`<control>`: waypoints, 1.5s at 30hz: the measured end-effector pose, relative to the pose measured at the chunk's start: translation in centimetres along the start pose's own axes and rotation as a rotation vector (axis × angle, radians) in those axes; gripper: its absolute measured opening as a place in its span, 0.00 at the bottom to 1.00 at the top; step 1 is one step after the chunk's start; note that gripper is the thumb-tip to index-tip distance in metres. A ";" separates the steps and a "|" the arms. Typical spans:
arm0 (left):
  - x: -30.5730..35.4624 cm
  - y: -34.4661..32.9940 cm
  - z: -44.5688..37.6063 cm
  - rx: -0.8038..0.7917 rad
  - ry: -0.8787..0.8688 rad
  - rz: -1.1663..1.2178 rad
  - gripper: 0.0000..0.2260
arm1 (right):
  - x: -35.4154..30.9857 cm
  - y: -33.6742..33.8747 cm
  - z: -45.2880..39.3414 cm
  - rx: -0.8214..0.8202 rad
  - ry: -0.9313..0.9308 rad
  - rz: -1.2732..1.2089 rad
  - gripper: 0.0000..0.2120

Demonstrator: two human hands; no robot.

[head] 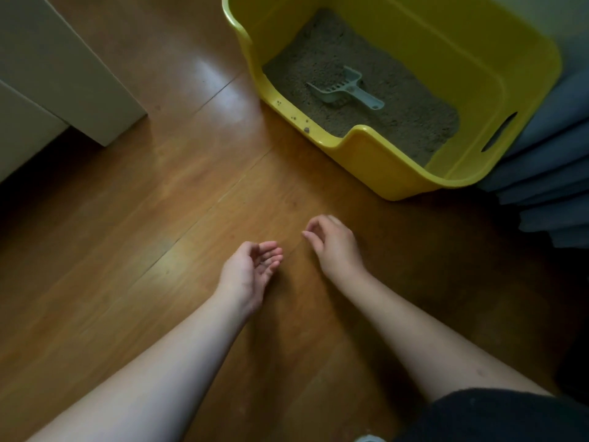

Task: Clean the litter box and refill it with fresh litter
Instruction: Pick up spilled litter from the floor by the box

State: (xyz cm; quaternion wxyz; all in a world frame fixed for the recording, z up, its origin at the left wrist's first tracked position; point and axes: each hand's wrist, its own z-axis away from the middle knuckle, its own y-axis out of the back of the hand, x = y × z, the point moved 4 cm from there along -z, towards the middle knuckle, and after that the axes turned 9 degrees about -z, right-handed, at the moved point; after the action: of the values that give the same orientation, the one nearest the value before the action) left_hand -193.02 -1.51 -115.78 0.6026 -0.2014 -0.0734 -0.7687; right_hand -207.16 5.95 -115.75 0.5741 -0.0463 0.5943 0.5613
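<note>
My left hand (251, 269) is cupped palm-up with a few tiny grains in it, and my right hand (334, 244) hovers just beside it, fingers loosely curled and holding nothing. Beyond my right hand on the wooden floor (143, 218) sits the yellow litter box (382, 164), with a grey scoop (345, 89) lying on the litter (318, 52) inside

Yellow litter box (376, 161) sat on floor, low-cut front entry, slot handle on side wall. Grey-brown litter (322, 55) covered bottom. Pale slotted scoop (342, 89) lay flat on litter; few granules on entry lip.
</note>
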 end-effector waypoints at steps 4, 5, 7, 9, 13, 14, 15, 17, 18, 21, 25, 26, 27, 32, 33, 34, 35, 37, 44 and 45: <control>-0.5 -2.0 -0.4 0.009 -0.014 -0.053 0.15 | -2.9 1.5 1.7 0.013 0.182 -0.143 0.03; -0.6 -2.7 -0.1 -0.023 -0.009 -0.025 0.15 | -3.6 1.7 2.1 -0.014 0.222 -0.164 0.04; -0.4 -4.0 0.5 -0.096 -0.005 0.025 0.13 | -4.7 1.9 2.6 -0.088 0.269 -0.169 0.05; -0.2 -5.2 0.8 -0.153 -0.012 0.060 0.12 | -5.1 2.5 2.5 -0.086 0.323 -0.153 0.06; -0.2 -6.8 0.6 -0.166 0.031 0.047 0.16 | -2.9 5.7 1.3 0.165 0.308 -0.209 0.07; -0.4 -7.0 0.6 -0.162 0.044 0.019 0.16 | -1.7 6.4 1.1 0.225 0.265 -0.204 0.08; -0.6 -7.1 0.6 -0.159 0.052 0.003 0.17 | -0.5 7.0 0.9 0.267 0.214 -0.186 0.08; -0.9 -7.3 0.8 -0.163 0.058 -0.009 0.17 | 2.0 7.7 0.6 0.284 0.094 -0.121 0.11; -1.1 -7.5 0.9 -0.166 0.057 -0.015 0.17 | 3.3 7.8 0.4 0.248 0.018 -0.060 0.14; -1.3 -8.1 1.1 -0.173 0.054 -0.040 0.18 | 6.0 7.5 0.0 0.041 -0.219 0.154 0.22; -1.7 -8.7 1.2 -0.190 0.062 -0.066 0.18 | 6.7 6.8 -0.8 -0.014 -0.227 0.424 0.28; -1.8 -8.9 1.3 -0.192 0.060 -0.072 0.18 | 6.7 6.7 -1.0 -0.006 -0.213 0.466 0.29; -1.9 -9.1 1.3 -0.192 0.055 -0.076 0.18 | 6.8 6.6 -1.1 0.001 -0.202 0.498 0.29; -2.3 -9.4 1.3 -0.197 0.041 -0.098 0.18 | 7.2 6.4 -1.5 0.013 -0.197 0.558 0.30; -2.5 -9.3 1.3 -0.196 0.043 -0.103 0.18 | 7.3 6.4 -1.5 0.019 -0.200 0.563 0.30; -2.7 -9.3 1.3 -0.196 0.047 -0.107 0.18 | 7.4 6.4 -1.6 0.024 -0.203 0.564 0.30; -2.8 -9.2 1.3 -0.197 0.051 -0.110 0.18 | 7.5 6.5 -1.6 0.031 -0.203 0.563 0.30; -3.1 -9.3 1.2 -0.201 0.055 -0.123 0.18 | 7.7 6.6 -1.7 0.037 -0.199 0.569 0.29; -3.3 -9.5 1.1 -0.211 0.057 -0.145 0.18 | 8.2 6.9 -1.7 0.039 -0.165 0.583 0.28; -3.3 -9.6 1.0 -0.211 0.058 -0.148 0.18 | 8.3 6.9 -1.7 0.041 -0.162 0.584 0.28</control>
State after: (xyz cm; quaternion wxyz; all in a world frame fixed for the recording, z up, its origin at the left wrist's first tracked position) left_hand -201.31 4.32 -114.91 0.5218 -0.2352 0.0107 -0.8199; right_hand -215.85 12.10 -118.08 0.4348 0.1832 0.5459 0.6924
